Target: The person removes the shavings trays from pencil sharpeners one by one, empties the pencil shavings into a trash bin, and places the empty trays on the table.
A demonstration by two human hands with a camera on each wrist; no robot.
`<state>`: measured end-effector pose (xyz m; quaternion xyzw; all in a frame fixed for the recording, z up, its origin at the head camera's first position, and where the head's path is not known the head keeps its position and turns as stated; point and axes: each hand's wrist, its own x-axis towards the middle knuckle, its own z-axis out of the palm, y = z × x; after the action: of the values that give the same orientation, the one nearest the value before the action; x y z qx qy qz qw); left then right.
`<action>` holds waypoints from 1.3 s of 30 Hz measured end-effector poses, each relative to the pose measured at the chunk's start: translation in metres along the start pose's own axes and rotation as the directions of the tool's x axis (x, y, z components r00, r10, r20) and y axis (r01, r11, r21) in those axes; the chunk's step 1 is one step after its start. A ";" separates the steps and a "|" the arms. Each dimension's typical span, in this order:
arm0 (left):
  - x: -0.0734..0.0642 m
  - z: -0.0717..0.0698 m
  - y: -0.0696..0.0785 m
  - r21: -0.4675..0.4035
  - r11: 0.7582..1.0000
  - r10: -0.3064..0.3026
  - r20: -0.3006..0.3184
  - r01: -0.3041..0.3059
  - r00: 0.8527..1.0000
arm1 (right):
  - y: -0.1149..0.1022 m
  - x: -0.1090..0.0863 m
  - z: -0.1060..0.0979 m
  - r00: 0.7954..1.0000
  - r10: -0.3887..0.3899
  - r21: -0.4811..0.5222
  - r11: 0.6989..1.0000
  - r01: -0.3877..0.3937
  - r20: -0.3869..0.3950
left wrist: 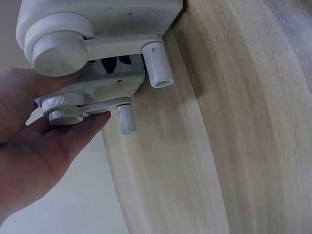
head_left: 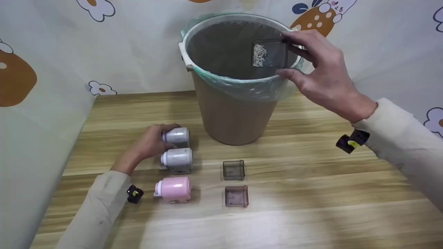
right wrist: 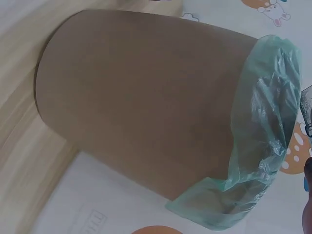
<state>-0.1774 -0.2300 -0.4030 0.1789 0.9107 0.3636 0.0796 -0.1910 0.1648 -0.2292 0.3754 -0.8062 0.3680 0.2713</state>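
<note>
My right hand pinches a clear dark shavings drawer between thumb and fingers, tilted over the mouth of a brown trash bin. Pale shavings lie bunched at the drawer's far end. Only a sliver of that hand shows in the right wrist view. My left hand grips the farthest crank pencil sharpener, a grey one, on the table. Beside it stands a second grey sharpener, then a pink sharpener. Their white crank handles show in the left wrist view.
Two more see-through drawers, one grey and one reddish, lie on the wood-grain table. A green plastic bag lines the bin and folds over its rim. Behind rises a patterned white backdrop.
</note>
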 end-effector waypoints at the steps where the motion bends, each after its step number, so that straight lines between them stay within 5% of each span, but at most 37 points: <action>1: 0.000 0.000 0.000 -0.002 1.000 -0.004 0.003 0.004 1.000 | 0.001 0.001 0.000 1.000 -0.014 -0.030 0.999 0.014 0.006; 11: 0.000 0.000 0.002 -0.005 0.999 -0.047 0.019 0.047 0.999 | 0.011 0.012 0.004 0.990 -0.104 -0.222 0.967 0.122 0.092; 19: -0.001 -0.001 0.001 -0.020 0.998 -0.056 0.023 0.057 0.998 | 0.013 0.019 0.002 0.956 -0.147 -0.322 0.919 0.226 0.253; 27: -0.001 -0.001 0.000 0.008 0.999 -0.051 0.001 0.051 0.999 | 0.012 0.022 0.001 0.930 -0.251 -0.345 0.877 0.335 0.267; 31: -0.002 -0.001 0.000 0.010 1.000 -0.023 -0.015 0.023 1.000 | 0.012 0.023 0.003 0.900 -0.324 -0.370 0.830 0.418 0.290; 39: -0.001 -0.002 0.001 0.012 1.000 -0.017 -0.022 0.017 1.000 | 0.013 0.023 0.001 0.821 -0.409 -0.458 0.687 0.564 0.398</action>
<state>-0.1762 -0.2309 -0.4011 0.1676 0.9152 0.3594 0.0718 -0.2150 0.1601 -0.2185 0.5269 -0.7756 -0.0229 0.3469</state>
